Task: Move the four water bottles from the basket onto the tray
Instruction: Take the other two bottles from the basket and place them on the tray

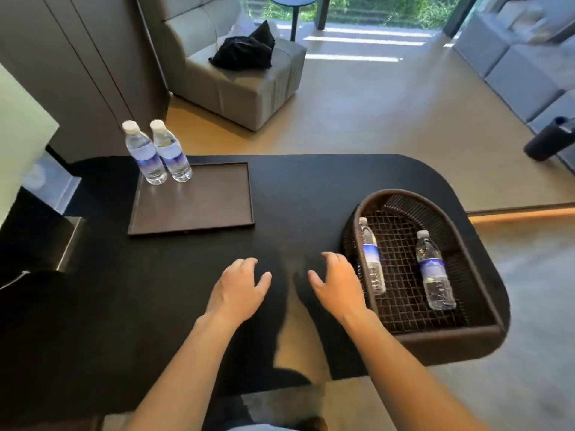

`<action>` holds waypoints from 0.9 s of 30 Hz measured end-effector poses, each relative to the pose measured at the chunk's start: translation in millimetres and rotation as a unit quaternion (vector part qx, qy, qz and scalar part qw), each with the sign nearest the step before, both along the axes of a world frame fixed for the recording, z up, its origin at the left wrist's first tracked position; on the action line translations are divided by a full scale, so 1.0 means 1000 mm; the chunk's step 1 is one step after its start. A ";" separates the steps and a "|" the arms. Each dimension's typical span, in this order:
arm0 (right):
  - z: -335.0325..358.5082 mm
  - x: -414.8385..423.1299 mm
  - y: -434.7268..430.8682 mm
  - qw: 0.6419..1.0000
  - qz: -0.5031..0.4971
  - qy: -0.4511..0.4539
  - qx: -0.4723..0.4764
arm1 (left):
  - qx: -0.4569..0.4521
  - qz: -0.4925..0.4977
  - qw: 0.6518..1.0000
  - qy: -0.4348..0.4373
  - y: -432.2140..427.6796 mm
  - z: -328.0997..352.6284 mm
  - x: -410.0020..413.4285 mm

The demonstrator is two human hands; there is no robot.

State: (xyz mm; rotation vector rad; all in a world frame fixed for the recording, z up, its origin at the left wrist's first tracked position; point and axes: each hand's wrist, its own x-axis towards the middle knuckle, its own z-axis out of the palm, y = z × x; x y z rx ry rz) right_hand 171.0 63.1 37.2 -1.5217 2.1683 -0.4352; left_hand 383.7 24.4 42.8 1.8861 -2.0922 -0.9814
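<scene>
Two clear water bottles with blue labels stand upright side by side, one (145, 154) left of the other (171, 152), on the far left corner of a flat dark brown tray (199, 209). In the dark woven basket (451, 334) at the right, one bottle (372, 256) leans against the left wall and another (434, 270) lies on the mesh bottom. My left hand (238, 289) hovers over the table's middle, fingers apart, holding nothing. Just left of the basket rim, my right hand (337, 284) is also open with nothing in it.
The black table (305, 194) has a rounded far right corner. A grey armchair (249, 85) with a black cloth (242, 51) stands beyond it. A dark cylinder (550, 141) lies on the floor at the right. A pale lampshade (18, 135) is at the left edge.
</scene>
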 end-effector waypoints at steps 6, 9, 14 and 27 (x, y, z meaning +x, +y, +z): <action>0.014 -0.103 0.093 0.997 -0.064 -0.030 0.018 | -0.039 -0.121 0.992 -0.023 0.074 0.018 -0.114; 0.017 -0.145 0.114 0.995 -0.091 -0.034 0.032 | -0.054 -0.167 0.984 -0.023 0.088 0.028 -0.160; 0.014 -0.199 0.120 0.991 -0.123 -0.015 0.056 | -0.041 -0.194 0.980 -0.014 0.081 0.026 -0.226; -0.024 -0.296 0.012 0.978 -0.150 -0.022 0.140 | 0.048 -0.131 0.986 -0.096 -0.016 -0.048 -0.346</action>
